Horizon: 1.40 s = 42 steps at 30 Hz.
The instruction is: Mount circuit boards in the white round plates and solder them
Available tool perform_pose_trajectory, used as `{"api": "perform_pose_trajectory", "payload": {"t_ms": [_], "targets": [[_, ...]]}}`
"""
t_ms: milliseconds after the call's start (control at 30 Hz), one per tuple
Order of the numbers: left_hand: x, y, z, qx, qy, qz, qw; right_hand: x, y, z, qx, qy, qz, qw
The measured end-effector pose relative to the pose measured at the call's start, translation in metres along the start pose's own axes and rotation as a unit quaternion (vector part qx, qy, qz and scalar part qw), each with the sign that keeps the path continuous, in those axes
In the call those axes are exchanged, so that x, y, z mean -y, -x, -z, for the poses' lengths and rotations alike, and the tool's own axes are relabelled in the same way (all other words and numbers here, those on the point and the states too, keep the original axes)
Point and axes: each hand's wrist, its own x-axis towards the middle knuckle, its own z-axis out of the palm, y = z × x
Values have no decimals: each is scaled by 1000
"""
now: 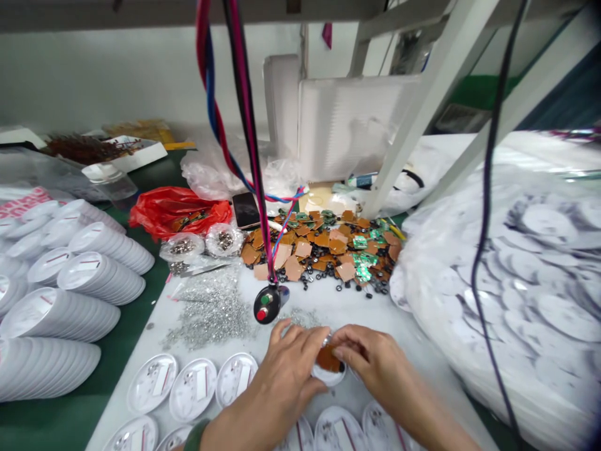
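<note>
My left hand (282, 382) and my right hand (375, 363) meet low in the view, around a white round plastic disc (328, 374). An orange-brown piece (327, 358) lies on the disc, partly covered by my fingers. A tiny shiny metal part (325, 340) shows between my fingertips. Rows of white printed discs (192, 389) lie flat on the white table top (328, 313) beside and below my hands. Just ahead of my left hand is a spread of silver metal grains (211, 313). A heap of orange and green circuit boards (323, 247) sits farther ahead.
A black pendant with red and green buttons (267, 304) hangs on coloured cables (244, 125) ahead of my hands. Stacks of white discs (98, 279) stand left, a large bag of discs (530, 300) lies right, and a white frame leg (422, 119) rises behind.
</note>
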Motion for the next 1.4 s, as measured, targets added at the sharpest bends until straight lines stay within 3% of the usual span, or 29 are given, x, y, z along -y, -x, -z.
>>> {"api": "perform_pose_trajectory", "payload": {"t_ms": [100,233,400,533,633,833,1133,1233,1400], "targets": [[-1,0,0,-2,9,1,1000,0,1,0,0,2,1,1000],[-2,-1,0,-3,12,15,1000,6,5,14,82,-68,-17,994],[0,0,-4,-4,-9,3,1000,12,10,34,172,-181,-47,967],[-3,5,-4,-5,-33,-5,999,12,10,31,142,-199,-40,969],[-10,8,-1,10,35,-5,999,11,9,26,118,-202,-35,972],[-21,9,-6,-44,115,107,987,10,7,18,46,-98,-18,994],[-18,12,-20,-37,-12,61,997,1,1,6,31,23,-8,999],[-19,9,-20,-12,-28,37,999,0,0,3,25,60,12,998],[-25,3,-10,69,-59,79,993,-3,0,-1,-3,133,44,990]]}}
